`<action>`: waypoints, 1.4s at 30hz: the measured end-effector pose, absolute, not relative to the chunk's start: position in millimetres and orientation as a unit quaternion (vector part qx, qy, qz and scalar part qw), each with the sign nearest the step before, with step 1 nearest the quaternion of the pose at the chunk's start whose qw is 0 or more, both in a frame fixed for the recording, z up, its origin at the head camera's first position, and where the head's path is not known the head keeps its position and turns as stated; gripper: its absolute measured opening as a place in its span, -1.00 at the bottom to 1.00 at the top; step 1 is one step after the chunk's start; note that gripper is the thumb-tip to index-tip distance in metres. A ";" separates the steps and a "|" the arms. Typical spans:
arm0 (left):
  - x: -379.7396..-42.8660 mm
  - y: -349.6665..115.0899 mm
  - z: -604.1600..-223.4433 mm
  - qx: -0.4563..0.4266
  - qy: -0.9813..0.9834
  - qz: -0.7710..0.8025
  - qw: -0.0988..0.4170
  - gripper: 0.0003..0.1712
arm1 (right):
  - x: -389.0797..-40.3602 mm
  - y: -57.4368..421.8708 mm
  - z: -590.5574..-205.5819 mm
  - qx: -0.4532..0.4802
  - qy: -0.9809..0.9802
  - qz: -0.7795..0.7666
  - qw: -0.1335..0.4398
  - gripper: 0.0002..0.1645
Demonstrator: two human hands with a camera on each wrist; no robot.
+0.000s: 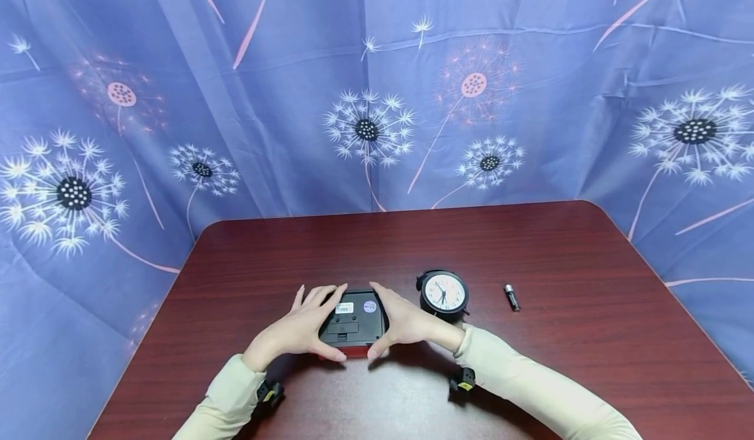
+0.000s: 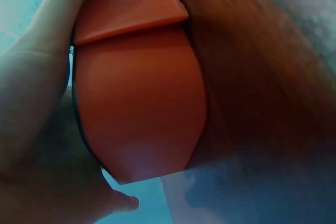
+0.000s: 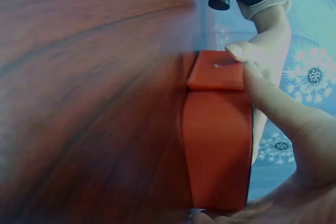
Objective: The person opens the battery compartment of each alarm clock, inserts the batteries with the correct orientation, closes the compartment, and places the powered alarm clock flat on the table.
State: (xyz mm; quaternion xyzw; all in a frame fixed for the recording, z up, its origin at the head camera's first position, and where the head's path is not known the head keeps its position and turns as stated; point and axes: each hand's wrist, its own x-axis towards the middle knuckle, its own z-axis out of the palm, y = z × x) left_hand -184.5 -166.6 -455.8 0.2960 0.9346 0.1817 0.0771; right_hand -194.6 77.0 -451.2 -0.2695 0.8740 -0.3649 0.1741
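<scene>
A red device with a black underside [image 1: 366, 330] lies bottom up between my two hands near the middle of the table. Its underside carries a white label, a round purple sticker and what looks like a battery cover; its kind does not show. My left hand [image 1: 300, 327] grips its left side, thumb at the near edge and fingers at the far edge. The right hand [image 1: 408, 319] holds the opposite side the same way. Both wrist views show the smooth red side [image 2: 139, 103] of the casing close up. Whether it touches the table is unclear.
A round black alarm clock [image 1: 444, 293] with a white dial stands just beyond my right wrist. Farther right lies a black and silver battery [image 1: 512, 298]. The dark red wooden table [image 1: 283, 250] ends at a blue dandelion-print curtain [image 1: 294, 132].
</scene>
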 end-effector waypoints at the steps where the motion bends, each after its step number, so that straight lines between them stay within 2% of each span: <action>1: -184.2 -166.2 -454.9 0.299 0.935 0.178 0.074 0.41 | -194.6 77.7 -452.4 -0.278 0.873 -0.364 0.166 0.52; 13: -185.4 -162.8 -455.5 0.328 0.932 0.151 -0.019 0.24 | -194.0 78.0 -458.2 -0.310 0.875 -0.357 0.109 0.34; 20: -185.8 -163.3 -456.3 0.307 0.940 0.148 -0.013 0.23 | -192.4 77.7 -459.0 -0.319 0.873 -0.356 0.093 0.21; 35: -183.1 -163.6 -451.5 0.287 0.941 0.171 -0.053 0.22 | -193.8 81.6 -450.6 -0.338 0.864 -0.368 0.063 0.25; 42: -182.0 -164.5 -444.7 0.270 0.941 0.202 -0.037 0.21 | -196.0 86.3 -446.0 -0.346 0.857 -0.375 0.064 0.31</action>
